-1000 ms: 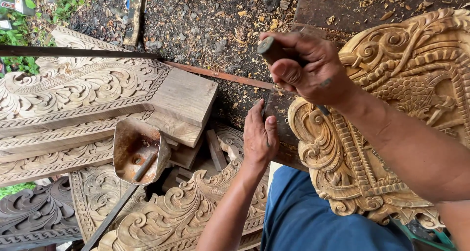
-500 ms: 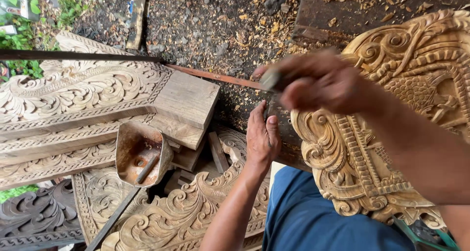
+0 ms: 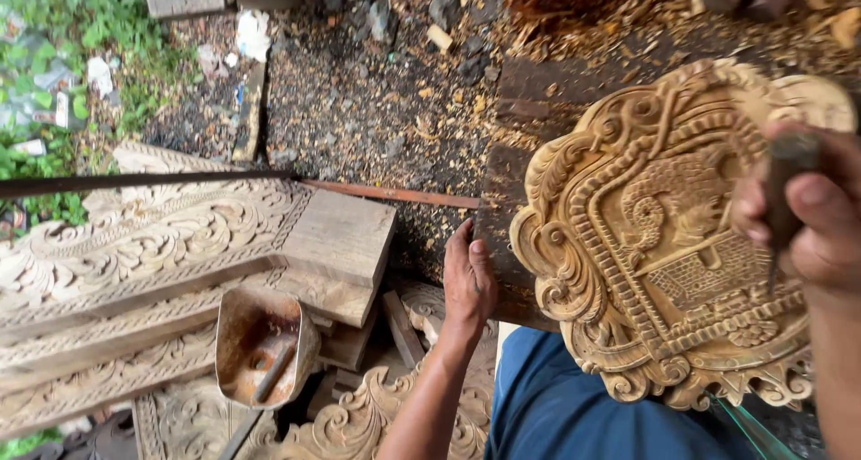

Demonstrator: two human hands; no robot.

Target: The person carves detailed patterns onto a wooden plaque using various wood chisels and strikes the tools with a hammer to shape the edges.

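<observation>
A carved wooden panel (image 3: 664, 245) with scrolls and a bird figure leans on my blue-trousered leg (image 3: 574, 406) at the right. My right hand (image 3: 807, 218) is closed around a dark-handled carving tool (image 3: 785, 191) in front of the panel's right side. My left hand (image 3: 468, 281) rests flat, fingers together, on the dark board (image 3: 529, 110) just left of the panel's edge. It holds nothing.
Long carved wooden beams (image 3: 143, 254) lie at the left. A rusty metal scoop (image 3: 260, 343) sits beside them. A thin metal rod (image 3: 269, 180) crosses above. Carved scroll pieces (image 3: 359, 415) lie below. Gravel, wood chips and grass cover the ground beyond.
My right hand has moved with the tool from the panel's upper left to its right side. The view has shifted, showing the whole panel. The left hand stays in place.
</observation>
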